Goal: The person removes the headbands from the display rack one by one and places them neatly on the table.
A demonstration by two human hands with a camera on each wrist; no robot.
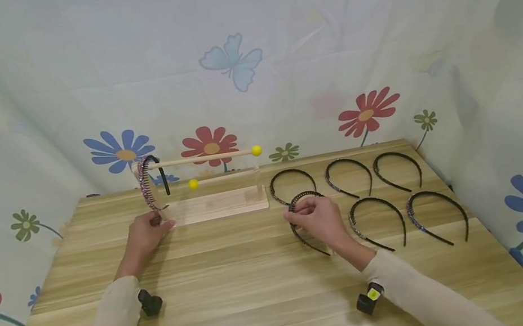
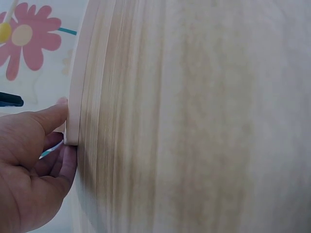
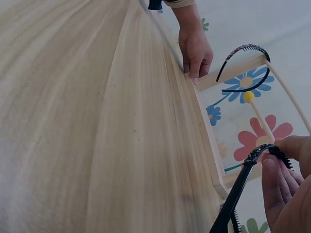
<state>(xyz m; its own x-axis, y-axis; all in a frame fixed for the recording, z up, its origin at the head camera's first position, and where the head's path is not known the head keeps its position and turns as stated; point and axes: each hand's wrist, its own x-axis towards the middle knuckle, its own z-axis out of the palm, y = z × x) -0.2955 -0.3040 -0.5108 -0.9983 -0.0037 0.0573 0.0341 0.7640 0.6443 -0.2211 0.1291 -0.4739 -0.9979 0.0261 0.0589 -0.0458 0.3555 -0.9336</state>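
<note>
My left hand (image 1: 144, 238) grips the left end of a pale wooden stand (image 1: 217, 207), thumb on its base and fingers at the end, as the left wrist view shows close up. The stand carries two horizontal rods tipped with yellow balls. Over the upper rod (image 1: 204, 158), at its left end, hangs a black headband (image 1: 145, 187) with pinkish sparkly decoration and comb teeth. My right hand (image 1: 319, 222) pinches another black toothed headband (image 3: 238, 189) by its decorated top, right of the stand. Its ends point down toward the table, and my fingers hide part of it.
Several black headbands lie in two rows on the wood-grain table (image 1: 242, 303) at right, among them a back-right one (image 1: 396, 153) and a front-right one with purplish decoration (image 1: 416, 215). A flowered curtain (image 1: 282, 97) hangs behind the table.
</note>
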